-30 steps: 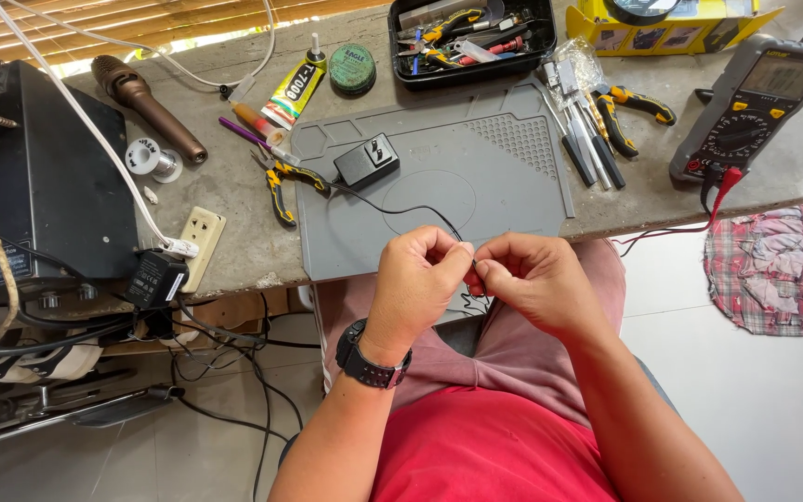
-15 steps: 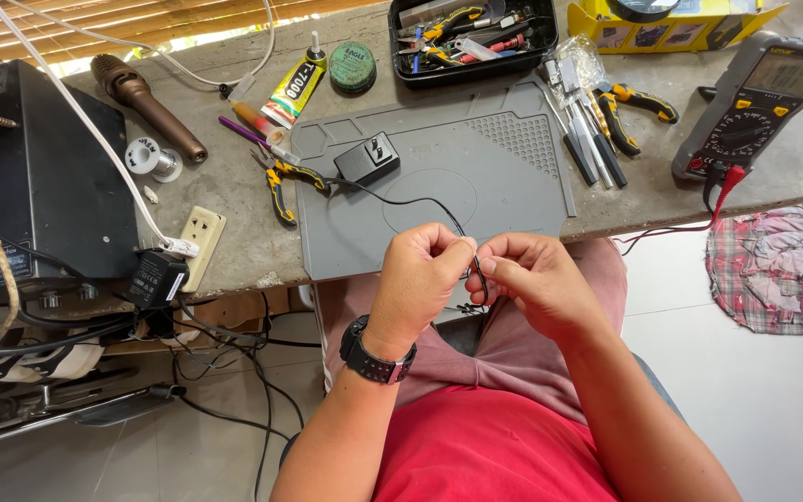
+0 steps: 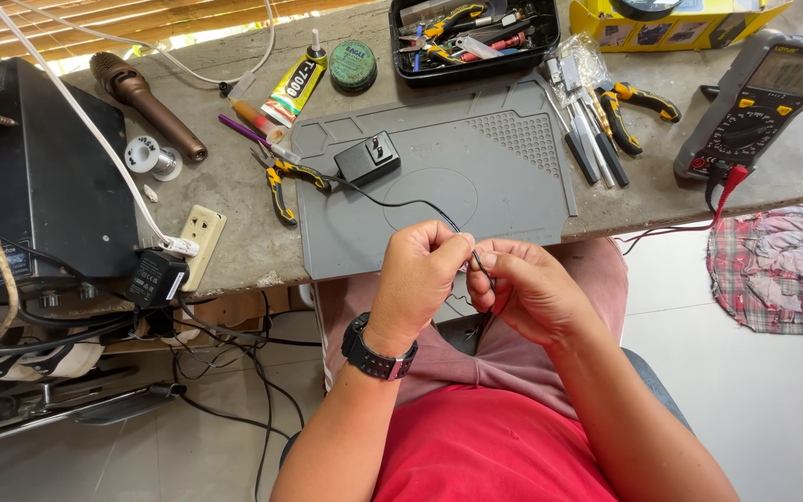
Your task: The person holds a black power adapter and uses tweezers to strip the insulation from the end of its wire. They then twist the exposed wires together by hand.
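A thin black cable (image 3: 417, 204) runs from a small black plug-in power adapter (image 3: 367, 159) on the grey work mat (image 3: 513, 177) down to my hands. My left hand (image 3: 420, 272), with a black watch on the wrist, pinches the cable's end between thumb and fingers. My right hand (image 3: 530, 288) pinches the same cable end just beside it, fingertips touching. Both hands hover over my lap, just in front of the table's edge.
On the table lie yellow-handled pliers (image 3: 283, 179), a glue tube (image 3: 295, 85), a green round tin (image 3: 353, 64), a black tool tray (image 3: 471, 33), a multimeter (image 3: 759, 102), a brown microphone (image 3: 146, 102), a power strip (image 3: 195, 240) and a black box (image 3: 34, 186). A checked cloth (image 3: 783, 270) lies on the floor.
My hands stay together on the cable end; the fingers have shifted a little, working the wire between them. The view moved slightly.
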